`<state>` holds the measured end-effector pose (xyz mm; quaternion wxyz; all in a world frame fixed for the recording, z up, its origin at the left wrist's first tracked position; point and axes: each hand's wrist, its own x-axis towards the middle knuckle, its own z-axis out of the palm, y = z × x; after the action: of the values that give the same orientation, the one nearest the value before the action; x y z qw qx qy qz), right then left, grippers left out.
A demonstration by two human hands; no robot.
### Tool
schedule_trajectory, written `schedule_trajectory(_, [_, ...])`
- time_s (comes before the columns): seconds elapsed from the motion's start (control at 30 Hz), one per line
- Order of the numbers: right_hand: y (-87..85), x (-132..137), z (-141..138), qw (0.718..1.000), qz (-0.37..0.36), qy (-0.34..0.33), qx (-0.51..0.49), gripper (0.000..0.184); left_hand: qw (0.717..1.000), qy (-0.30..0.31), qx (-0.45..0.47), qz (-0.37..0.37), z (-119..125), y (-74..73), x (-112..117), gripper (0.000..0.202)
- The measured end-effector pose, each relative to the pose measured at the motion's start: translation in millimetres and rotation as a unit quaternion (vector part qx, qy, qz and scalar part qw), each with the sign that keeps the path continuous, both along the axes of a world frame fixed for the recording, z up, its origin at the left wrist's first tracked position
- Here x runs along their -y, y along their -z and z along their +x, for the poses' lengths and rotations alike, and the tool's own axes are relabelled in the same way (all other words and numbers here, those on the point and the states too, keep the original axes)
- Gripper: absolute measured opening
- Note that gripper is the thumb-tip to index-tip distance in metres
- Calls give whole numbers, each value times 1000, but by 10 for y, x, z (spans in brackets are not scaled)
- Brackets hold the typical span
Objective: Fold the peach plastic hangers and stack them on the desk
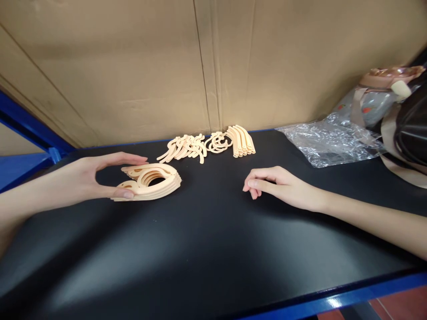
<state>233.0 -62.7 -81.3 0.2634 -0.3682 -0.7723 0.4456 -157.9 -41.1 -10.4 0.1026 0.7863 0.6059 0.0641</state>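
My left hand (pixel 86 178) is around the open end of a stack of cream, curved, loop-shaped plastic pieces (pixel 163 190) on the black tabletop. Its thumb presses on the near side, and the fingers reach along the far side, partly hidden. The stacked pieces lie neatly on one another, with a round opening through the middle. To the right, my right hand (pixel 270 183) is loosely closed above the table, thumb against the curled fingers, with nothing visible in it.
Along the back lie a loose pile of small curved cream pieces (pixel 187 147), some hook-shaped pieces (pixel 218 143) and a row of curved arm-like pieces (pixel 240 141). A clear plastic bag (pixel 320 142), a strapped bottle (pixel 376 100) and a black item (pixel 413 124) are at right. Cardboard (pixel 133 66) stands behind.
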Motion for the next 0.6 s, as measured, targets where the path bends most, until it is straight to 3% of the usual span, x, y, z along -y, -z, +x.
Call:
schedule_trajectory(0.1, [0, 0, 0, 1000, 6, -3, 6, 33, 1000, 14, -7, -3, -26, 17, -1, 69])
schedule_trajectory(0.23, [-4, -1, -4, 1000, 10, -4, 14, 33, 998, 56, 2, 23, -69, 78, 4, 88])
schedule_trajectory(0.6, [-2, 5, 1, 1000, 11, -6, 21, 31, 995, 53, 28, 80, 104, 133, 147, 83])
